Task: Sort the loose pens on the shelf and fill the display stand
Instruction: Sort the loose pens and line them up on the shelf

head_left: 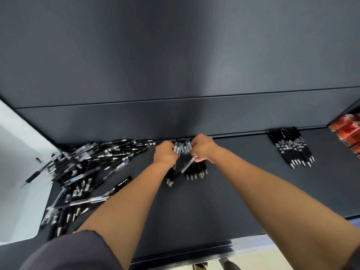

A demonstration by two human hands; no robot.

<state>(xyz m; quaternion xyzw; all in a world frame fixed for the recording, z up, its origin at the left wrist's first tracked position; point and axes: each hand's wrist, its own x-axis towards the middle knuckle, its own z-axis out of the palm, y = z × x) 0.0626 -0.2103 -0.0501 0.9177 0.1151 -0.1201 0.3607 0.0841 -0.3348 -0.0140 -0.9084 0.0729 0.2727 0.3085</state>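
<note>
**Holding a bunch [181,149] of pens at the back of the shelf [233,184]**

Both arms reach forward over the dark shelf, and the two grips meet at its far edge, just under the dark back panel [175,55]. The left grip [165,155], a bare hand, has its fingers curled round the left side of the bunch. The right grip [202,148] has its fingers curled round the right side, so the bunch sits pinched between the two. The pens in it have clear barrels and stand close together, roughly upright against the back panel.

A clear pen [185,167] slants away from the bunch. Its upper end lies at the right grip's fingers and its tip points down and to the left. Whether those fingers pinch it cannot be told. Below the right grip a short row [196,172] of black pens lies flat, side by side, with the tips towards the camera.

A big loose pile [83,168] of black and clear pens is on the left part of the shelf, crossed at all angles and spilling towards the front edge. One stray pen [33,175] lies apart from it on the white surface [13,191] beside the shelf.

Well to the right, a neat set [292,151] of black pens lies in line against the back, tips forward. Red packs [348,129] sit at the far right edge, too blurred to read.

A dark sleeve [68,252] covers the left upper arm
</note>
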